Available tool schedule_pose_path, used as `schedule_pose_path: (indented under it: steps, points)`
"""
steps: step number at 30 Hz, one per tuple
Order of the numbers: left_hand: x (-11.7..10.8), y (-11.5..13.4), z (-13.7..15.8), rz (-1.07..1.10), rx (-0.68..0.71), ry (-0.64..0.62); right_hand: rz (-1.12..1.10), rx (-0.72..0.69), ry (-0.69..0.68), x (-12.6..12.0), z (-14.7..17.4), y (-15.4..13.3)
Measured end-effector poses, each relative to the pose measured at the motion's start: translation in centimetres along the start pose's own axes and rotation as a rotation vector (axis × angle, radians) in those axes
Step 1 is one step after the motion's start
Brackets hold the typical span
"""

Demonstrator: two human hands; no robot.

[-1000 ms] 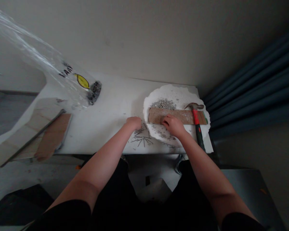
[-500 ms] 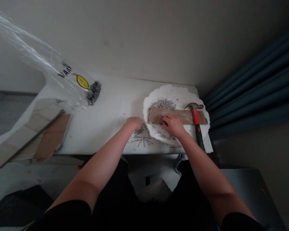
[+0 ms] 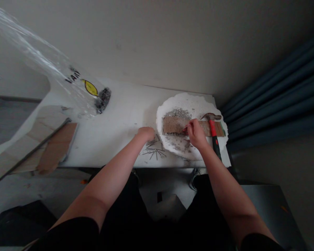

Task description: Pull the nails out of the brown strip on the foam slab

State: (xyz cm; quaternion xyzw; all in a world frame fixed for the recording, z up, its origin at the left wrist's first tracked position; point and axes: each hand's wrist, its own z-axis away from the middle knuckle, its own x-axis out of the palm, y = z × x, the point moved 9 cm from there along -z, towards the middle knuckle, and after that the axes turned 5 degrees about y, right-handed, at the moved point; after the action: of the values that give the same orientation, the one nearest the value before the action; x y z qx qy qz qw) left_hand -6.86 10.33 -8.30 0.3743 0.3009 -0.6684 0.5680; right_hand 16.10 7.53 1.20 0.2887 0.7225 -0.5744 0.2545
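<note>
A brown board strip [image 3: 172, 125], pitted with small marks at its left end, lies on a ragged-edged white slab [image 3: 170, 143]. Over the middle of the strip my right hand [image 3: 196, 134] is closed in a pinch; whatever is between its fingertips is too small to make out. My left hand [image 3: 146, 134] rests curled on the white tabletop, its fingers hidden from view. Just beside it lie several loose nails [image 3: 154, 152]. A claw hammer [image 3: 213, 132] with a red and black handle lies across the strip's right end.
Grey crumbs [image 3: 179, 113] are scattered on the slab. Leftward are a clear plastic bag [image 3: 86, 92] with dark contents, a brown board piece [image 3: 57, 148] and a long dark bar [image 3: 36, 148]. A wall stands behind, a blue curtain [image 3: 279, 83] at right.
My right hand has moved a little to the right along the strip, and its wrist has turned. The left hand stays put. The strip's left end has shifted slightly rightward.
</note>
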Motion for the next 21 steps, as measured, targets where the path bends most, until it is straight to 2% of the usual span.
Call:
schedule_pose_path:
  steps: [2, 3, 5, 6, 8, 9, 11, 12, 14, 15, 17, 19, 21]
  points:
    - [-0.8, -0.7, 0.1, 0.036, -0.053, 0.047, 0.028, -0.044, -0.009, -0.1, 0.2, -0.6]
    - [-1.9, -1.1, 0.2, 0.073, -0.088, 0.124, 0.028, -0.072, 0.000, -0.2, 0.3, -1.0]
    - [-4.9, -1.6, 1.0, 0.194, -0.110, 0.382, -0.007, -0.134, 0.014, -0.4, 0.6, -2.0]
    - [-6.5, -1.4, 1.8, 0.274, -0.065, 0.526, -0.032, -0.163, 0.010, -0.3, 0.8, -2.6]
    - [-8.7, 0.5, 3.6, 0.433, 0.163, 0.711, -0.072, -0.195, 0.001, 0.1, 1.2, -3.7]
    - [-9.2, 2.0, 4.4, 0.493, 0.326, 0.726, -0.086, -0.195, 0.005, 0.2, 1.4, -4.1]
    - [-9.0, 5.3, 6.1, 0.559, 0.629, 0.660, -0.111, -0.171, 0.026, 0.4, 1.6, -4.7]
    - [-8.7, 6.5, 6.8, 0.571, 0.729, 0.621, -0.129, -0.156, 0.028, 0.6, 1.7, -4.8]
    - [-8.5, 7.8, 7.4, 0.580, 0.813, 0.586, -0.182, -0.136, 0.001, 1.0, 1.6, -4.8]
    - [-8.6, 7.7, 7.3, 0.583, 0.802, 0.593, -0.207, -0.125, -0.013, 1.1, 1.5, -4.6]
    - [-9.1, 6.3, 6.4, 0.578, 0.685, 0.637, -0.210, -0.104, -0.016, 0.9, 1.0, -3.7]
    - [-9.5, 3.3, 4.7, 0.543, 0.460, 0.673, -0.121, -0.108, -0.005, 0.3, 0.6, -2.7]
    - [-8.9, -0.2, 2.9, 0.451, 0.205, 0.627, 0.018, -0.145, -0.047, 0.3, 0.3, -2.1]
